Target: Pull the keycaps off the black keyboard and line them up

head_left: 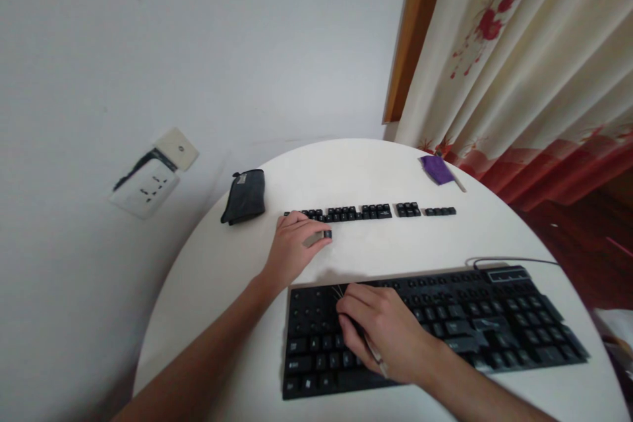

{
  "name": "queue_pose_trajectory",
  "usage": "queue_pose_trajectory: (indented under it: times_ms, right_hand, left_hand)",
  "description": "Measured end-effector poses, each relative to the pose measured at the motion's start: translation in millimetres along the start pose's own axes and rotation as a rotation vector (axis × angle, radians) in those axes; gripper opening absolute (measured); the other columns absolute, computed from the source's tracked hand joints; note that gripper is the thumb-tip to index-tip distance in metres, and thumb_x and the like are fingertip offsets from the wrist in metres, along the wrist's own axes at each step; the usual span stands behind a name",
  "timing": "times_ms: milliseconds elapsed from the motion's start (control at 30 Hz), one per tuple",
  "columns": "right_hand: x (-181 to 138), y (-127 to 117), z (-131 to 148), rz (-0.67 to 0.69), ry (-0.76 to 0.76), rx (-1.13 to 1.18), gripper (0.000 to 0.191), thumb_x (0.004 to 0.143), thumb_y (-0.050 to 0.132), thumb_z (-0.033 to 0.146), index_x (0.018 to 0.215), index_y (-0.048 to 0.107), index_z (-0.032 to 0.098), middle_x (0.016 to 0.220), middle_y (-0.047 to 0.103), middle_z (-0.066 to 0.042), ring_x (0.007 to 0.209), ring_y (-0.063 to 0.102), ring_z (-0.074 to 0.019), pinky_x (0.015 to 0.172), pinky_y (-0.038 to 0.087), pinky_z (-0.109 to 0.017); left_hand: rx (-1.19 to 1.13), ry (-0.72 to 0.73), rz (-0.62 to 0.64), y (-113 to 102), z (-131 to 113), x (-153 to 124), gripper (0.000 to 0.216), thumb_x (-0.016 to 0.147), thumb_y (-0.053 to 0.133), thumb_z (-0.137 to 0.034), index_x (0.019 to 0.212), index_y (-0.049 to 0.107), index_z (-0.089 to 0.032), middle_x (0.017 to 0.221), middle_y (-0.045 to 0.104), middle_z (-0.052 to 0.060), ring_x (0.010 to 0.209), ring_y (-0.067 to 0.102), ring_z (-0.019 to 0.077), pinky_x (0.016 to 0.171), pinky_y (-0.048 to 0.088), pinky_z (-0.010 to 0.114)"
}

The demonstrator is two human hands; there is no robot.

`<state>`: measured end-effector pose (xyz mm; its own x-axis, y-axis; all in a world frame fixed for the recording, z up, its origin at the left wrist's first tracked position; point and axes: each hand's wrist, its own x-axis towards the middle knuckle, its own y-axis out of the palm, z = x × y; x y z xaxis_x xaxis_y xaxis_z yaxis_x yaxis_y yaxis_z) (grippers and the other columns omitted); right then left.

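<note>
1. On the pale round surface (420, 244), head view: keyboard (459, 326) at the near side, long axis roughly left to right, slightly slanted. Upper left corner partly without caps, bare key mounts (306, 312) exposed.

2. At the far side of the keyboard, well apart from it: row of loose keycaps (341, 213), in several groups, running roughly parallel to the keyboard's long axis.

3. Left hand (301, 237): thumb and forefinger pinched on a single keycap (328, 234), just in front of the row and partly covering its left end. Nearer to the row than the right hand.

4. Right hand (378, 326): fingers curled around a thin wire tool (337, 291), over the left half of the keyboard. Wire tips toward the upper left, beside the bare mounts; contact with any key impossible to tell. Rear end showing below the palm.

5. Key relation: pinched keycap between row and keyboard, close to the row; keyboard directly beneath the right hand, toward the body from the left.

6. Round about: dark pouch (244, 194) at far left, purple cloth (437, 169) at far right, cable (514, 258) behind the keyboard's right end.
</note>
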<state>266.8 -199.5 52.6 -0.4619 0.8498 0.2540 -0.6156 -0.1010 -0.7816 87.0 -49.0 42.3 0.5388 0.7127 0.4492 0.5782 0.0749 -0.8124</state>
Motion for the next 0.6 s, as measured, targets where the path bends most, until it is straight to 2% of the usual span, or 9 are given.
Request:
queue_pose_trajectory:
  times_ms: [200, 467, 600]
  right_hand:
    - [0, -2, 2, -0.016, -0.015, -0.003, 0.013, 0.09, 0.048, 0.012, 0.088, 0.059, 0.018, 0.081, 0.059, -0.003, 0.071, 0.055, -0.0155, 0.065, 0.038, -0.027]
    - [0, -1, 0, -0.016, -0.015, 0.003, 0.012, 0.091, 0.048, 0.013, 0.087, 0.059, 0.018, 0.081, 0.059, -0.003, 0.071, 0.054, -0.0153, 0.065, 0.038, -0.027]
    - [-1, -1, 0, -0.005, -0.006, 0.009, 0.012, 0.091, 0.048, 0.012, 0.087, 0.059, 0.018, 0.081, 0.059, -0.002, 0.07, 0.054, -0.0149, 0.065, 0.038, -0.026]
  left_hand:
    - [0.023, -0.003, 0.067, 1, -5, 17, 0.017, 0.079, 0.077, -0.031, 0.095, 0.072, -0.027, 0.098, 0.075, -0.003, 0.094, 0.057, 0.0218, 0.086, 0.035, 0.041]
    - [0.018, 0.056, 0.068, 18, 11, 5, 0.008, 0.084, 0.072, -0.035, 0.086, 0.075, -0.028, 0.097, 0.075, -0.002, 0.092, 0.054, 0.0217, 0.088, 0.035, 0.044]
    - [0.051, 0.033, 0.003, 20, 12, 5, 0.002, 0.081, 0.075, -0.03, 0.081, 0.075, -0.028, 0.105, 0.07, -0.001, 0.098, 0.052, 0.0222, 0.089, 0.037, 0.043]
